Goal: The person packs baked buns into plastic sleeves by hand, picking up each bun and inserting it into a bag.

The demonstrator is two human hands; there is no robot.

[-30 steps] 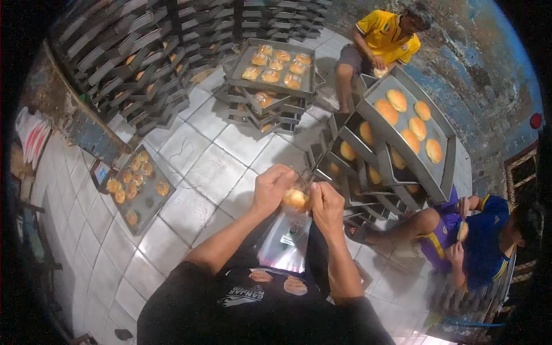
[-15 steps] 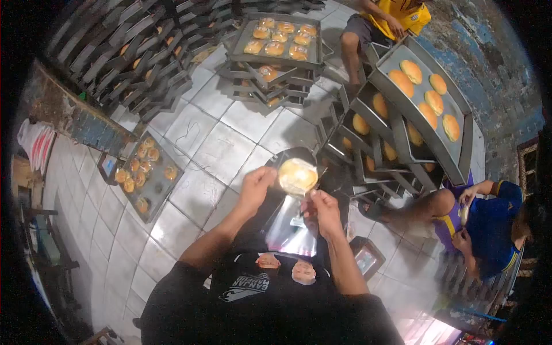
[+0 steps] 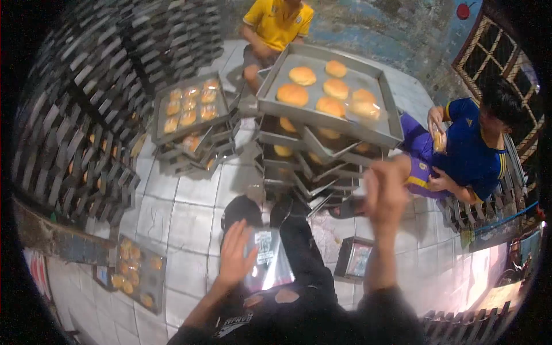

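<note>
My left hand (image 3: 237, 253) is open, its fingers stretched out beside a stack of clear plastic bags (image 3: 269, 261) on my lap. The top bag has a printed label. My right hand (image 3: 388, 187) is raised in front of the tray stack; motion blur hides its fingers. Beyond it, a bun in clear plastic (image 3: 366, 111) appears at the near right corner of the top metal tray (image 3: 322, 123), apart from my hand. Several unwrapped golden buns (image 3: 330, 106) lie in that tray.
More wrapped buns (image 3: 188, 104) fill a stacked tray at left. A lower tray (image 3: 152, 287) of buns lies on the tiles. A small box (image 3: 352, 259) sits right of my legs. One person in yellow (image 3: 276, 26) and another in blue (image 3: 474, 138), holding a bun, sit nearby.
The bun I held between both hands has left them, and a wrapped bun now shows at the top tray. My right hand moved up and right; my left opened by the bags. The view turned right.
</note>
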